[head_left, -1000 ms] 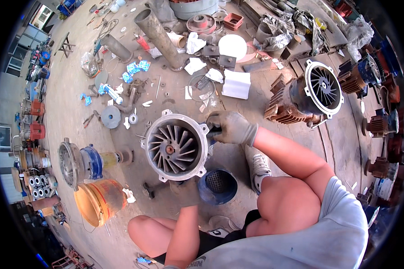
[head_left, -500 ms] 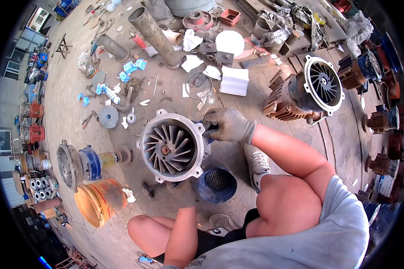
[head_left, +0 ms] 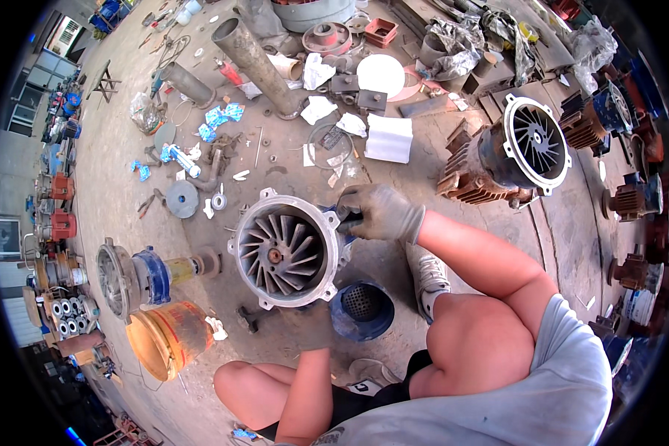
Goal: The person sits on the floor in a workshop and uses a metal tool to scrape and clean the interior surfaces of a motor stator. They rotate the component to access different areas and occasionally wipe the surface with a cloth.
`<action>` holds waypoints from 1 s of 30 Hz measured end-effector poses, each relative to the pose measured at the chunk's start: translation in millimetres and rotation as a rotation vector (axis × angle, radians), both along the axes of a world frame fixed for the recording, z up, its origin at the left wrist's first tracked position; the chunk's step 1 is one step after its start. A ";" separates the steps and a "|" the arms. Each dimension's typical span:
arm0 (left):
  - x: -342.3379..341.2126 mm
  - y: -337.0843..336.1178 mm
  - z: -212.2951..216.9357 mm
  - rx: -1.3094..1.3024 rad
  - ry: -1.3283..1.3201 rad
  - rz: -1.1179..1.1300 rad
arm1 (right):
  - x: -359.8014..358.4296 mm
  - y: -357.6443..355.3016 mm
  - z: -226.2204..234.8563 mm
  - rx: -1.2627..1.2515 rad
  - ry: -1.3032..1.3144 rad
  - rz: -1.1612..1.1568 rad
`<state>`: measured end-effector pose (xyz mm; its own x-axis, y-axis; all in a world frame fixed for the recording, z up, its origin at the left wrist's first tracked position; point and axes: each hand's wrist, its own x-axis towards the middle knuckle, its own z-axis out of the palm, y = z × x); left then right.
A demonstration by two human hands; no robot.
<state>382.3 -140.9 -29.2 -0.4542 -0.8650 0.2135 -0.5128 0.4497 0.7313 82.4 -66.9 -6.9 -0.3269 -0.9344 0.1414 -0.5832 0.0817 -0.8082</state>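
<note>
A round grey metal pump housing (head_left: 239,260) faces up in front of me, with lugs on its rim. Curved blades of an impeller (head_left: 256,275) fan out inside it around a rusty hub. My right hand (head_left: 383,212), in a grey work glove, is closed at the housing's right side by a lug. Its fingers curl round a dark part that I cannot make out. Below the near rim is my left hand (head_left: 311,325), gloved too, with its fingers hidden under the housing. A blue round casing (head_left: 383,327) with a perforated bottom stands just right of it.
A yellow bucket (head_left: 193,327) and a blue-banded pump part (head_left: 152,275) lie left. A rusty motor (head_left: 472,171) with a bladed wheel stands right. Beyond are a grey disc (head_left: 181,201), a steel pipe (head_left: 256,67), a white box (head_left: 389,139) and blue wrappers (head_left: 219,119).
The housing sits slightly lower in the picture, as does most of the scene. More of my left glove shows below the rim. My right hand keeps its place at the housing's side.
</note>
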 end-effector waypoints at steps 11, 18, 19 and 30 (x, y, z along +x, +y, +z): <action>17.3 -14.5 -8.8 0.205 -0.002 -0.022 | -1.2 3.1 -10.4 -0.073 -0.039 0.016; 2.1 -8.8 12.6 0.089 -0.155 -0.021 | -2.5 4.2 -9.4 0.072 -0.003 0.004; 0.0 -6.8 17.4 0.050 -0.207 -0.020 | -2.4 4.5 -11.7 0.020 -0.020 0.006; 15.2 -17.1 2.8 0.200 -0.156 -0.009 | -1.9 2.6 -8.5 0.035 -0.035 -0.014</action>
<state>397.5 -158.0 -26.4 -0.4760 -0.8788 -0.0345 -0.6232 0.3094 0.7183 80.6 -64.3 -15.4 -0.3439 -0.9340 0.0971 -0.5530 0.1178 -0.8248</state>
